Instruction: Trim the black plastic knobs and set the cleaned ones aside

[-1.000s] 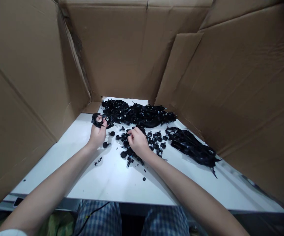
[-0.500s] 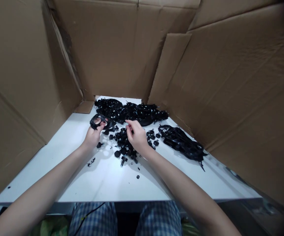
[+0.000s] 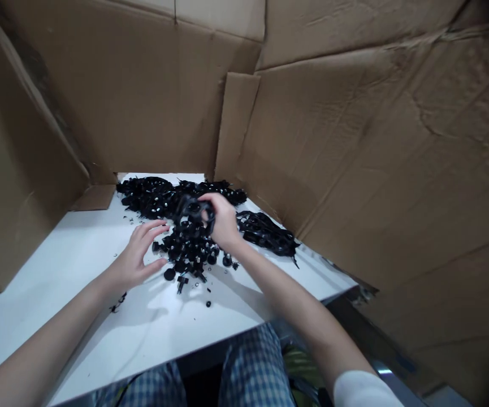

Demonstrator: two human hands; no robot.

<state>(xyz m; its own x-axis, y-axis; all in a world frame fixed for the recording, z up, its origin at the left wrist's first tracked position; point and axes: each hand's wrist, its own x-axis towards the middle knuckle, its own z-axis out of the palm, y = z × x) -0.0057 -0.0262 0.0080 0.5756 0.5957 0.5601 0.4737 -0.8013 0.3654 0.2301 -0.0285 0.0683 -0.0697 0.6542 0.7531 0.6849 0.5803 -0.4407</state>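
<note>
My right hand (image 3: 225, 224) is closed on a black looped strip with holes (image 3: 190, 208), which looks like thin rubber or plastic and is blurred by motion. It is held above a pile of small black knob-like parts (image 3: 188, 249), some with shiny metal stems. My left hand (image 3: 134, 261) holds nothing; its fingers are spread just left of that pile, low over the white table (image 3: 159, 328).
Behind lies a larger heap of black pieces (image 3: 153, 198). A bundle of black strips (image 3: 267, 233) rests to the right. Small black scraps (image 3: 119, 302) dot the table near my left forearm. Tall cardboard walls (image 3: 151, 102) surround the table's back and sides.
The black looped strip has passed from my left hand to my right. My left hand has opened. The view has swung to the right.
</note>
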